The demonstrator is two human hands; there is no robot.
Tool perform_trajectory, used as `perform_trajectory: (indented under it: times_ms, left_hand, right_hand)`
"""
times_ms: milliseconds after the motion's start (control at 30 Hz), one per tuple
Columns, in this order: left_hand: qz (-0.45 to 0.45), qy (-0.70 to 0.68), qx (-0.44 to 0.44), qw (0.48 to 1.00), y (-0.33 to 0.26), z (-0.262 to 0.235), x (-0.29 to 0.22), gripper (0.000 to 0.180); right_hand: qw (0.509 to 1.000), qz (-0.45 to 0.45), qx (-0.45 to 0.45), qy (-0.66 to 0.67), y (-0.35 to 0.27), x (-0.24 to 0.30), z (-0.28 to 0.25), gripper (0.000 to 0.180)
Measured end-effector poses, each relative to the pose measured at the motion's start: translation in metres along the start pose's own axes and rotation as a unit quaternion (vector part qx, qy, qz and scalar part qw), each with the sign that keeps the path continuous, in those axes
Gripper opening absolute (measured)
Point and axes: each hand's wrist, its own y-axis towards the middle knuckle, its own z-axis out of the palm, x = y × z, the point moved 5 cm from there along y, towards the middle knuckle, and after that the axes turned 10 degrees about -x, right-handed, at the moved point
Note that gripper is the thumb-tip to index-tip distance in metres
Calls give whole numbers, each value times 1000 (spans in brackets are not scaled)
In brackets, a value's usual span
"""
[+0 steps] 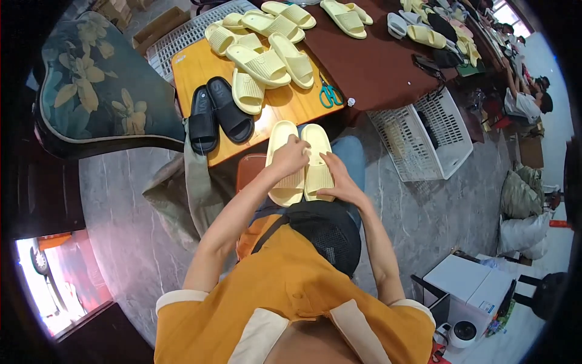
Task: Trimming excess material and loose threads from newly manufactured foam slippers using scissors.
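The pair of pale yellow slippers lies side by side on the person's lap, just below the edge of the orange desk. It may slide off the knees, because nothing supports the toes. The left hand presses closed on the left strap; the right hand cups the right slipper's side, fingers half open.

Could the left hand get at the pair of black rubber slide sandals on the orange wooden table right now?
Probably yes: black rubber slide sandals lie uncovered ahead, but left hand is busy gripping pale yellow foam slides.
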Motion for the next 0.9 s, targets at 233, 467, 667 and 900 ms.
perform_trajectory:
  times_ms: [233, 467, 667, 900]
  left_hand:
    - [95, 116, 66, 986, 24, 30, 2, 21]
    - [174, 98, 136, 970, 23, 31, -10, 18]
    - [231, 161, 211, 936, 34, 45, 0, 23]
    - [-104, -349, -68, 929, 41, 19, 31, 21]
  right_hand:
    - [1000, -19, -10, -8, -2, -7, 6, 105]
    - [1000, 1, 11, -4, -3, 3, -2, 106]
    - [1000, -9, 22, 16, -2, 5, -2, 102]
    - [991, -104, -48, -71, 20, 54, -14, 72]
